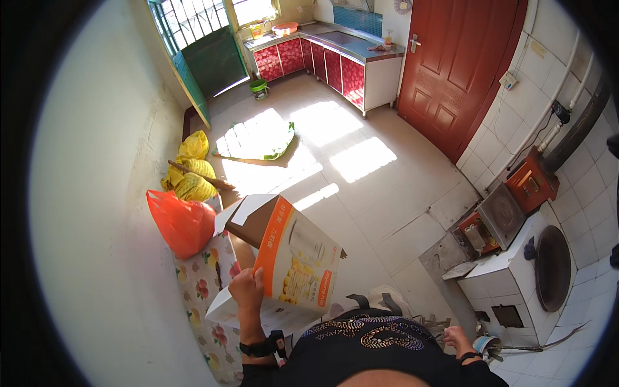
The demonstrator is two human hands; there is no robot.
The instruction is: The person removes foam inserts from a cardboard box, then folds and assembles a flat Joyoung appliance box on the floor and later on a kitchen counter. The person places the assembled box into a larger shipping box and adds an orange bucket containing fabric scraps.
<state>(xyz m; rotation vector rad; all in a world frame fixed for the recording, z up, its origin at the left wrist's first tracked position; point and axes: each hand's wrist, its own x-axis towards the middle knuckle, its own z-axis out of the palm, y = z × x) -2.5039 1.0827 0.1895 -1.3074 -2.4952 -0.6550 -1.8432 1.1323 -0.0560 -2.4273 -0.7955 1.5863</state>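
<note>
My left hand (246,288) is closed on an edge of a white and orange cardboard box (303,258). The box is tilted, its flaps stand open at the far end, and its brown inside shows there. A jug-like appliance is pictured on its side. Beneath and left of the box is a surface with a fruit-patterned cover (200,293). My right hand (456,337) hangs low at my right side with its fingers curled in, and I see nothing in it. Nearest to it is a small bucket (488,345).
A red plastic bag (184,226) and yellow bags (196,184) with a stick (200,175) line the left wall. A green-edged sheet (258,138) lies on the sunlit floor. A tiled stove (516,284) stands right, a red door (454,77) and counter (322,33) far off.
</note>
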